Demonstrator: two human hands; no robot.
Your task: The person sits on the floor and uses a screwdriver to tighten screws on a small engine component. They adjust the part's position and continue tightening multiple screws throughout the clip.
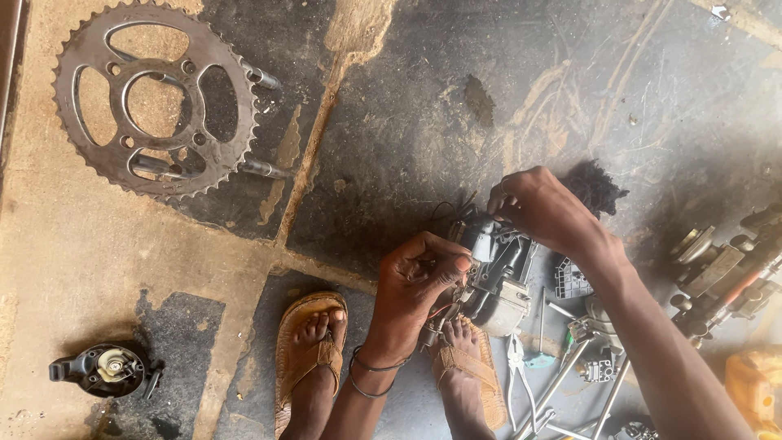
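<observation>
Grey metal and black plastic made up the small engine part [495,277] that the person held low over the floor [456,106], just above the sandaled feet [314,350]. It looked like a carburetor or a switch block, but I could not tell which. Thin wires [448,213] stuck out of its top.

The left hand [411,297] gripped it from the side. Its fingers [444,269] were pressed together around the edge of the part. A black band sat on that wrist. The right hand [542,208] came down from above. Its fingers were bent and pinching something at the top of the part, but what they pinched was too small to see.

The part looked hard and a bit heavy for its size. It was likely greasy, so it could slip. The wires and the little plastic bits looked easy to break. The thick metal body seemed the best place to hold it, not the wires.

A big toothed sprocket [155,98] lay well apart on the floor, up to the left. A small round black part [106,368] lay at the lower left. Pliers [520,371] and long metal tools [570,371] lay near the right foot. More metal parts [721,273] sat at the right, and something yellow [753,387] was at the corner.
</observation>
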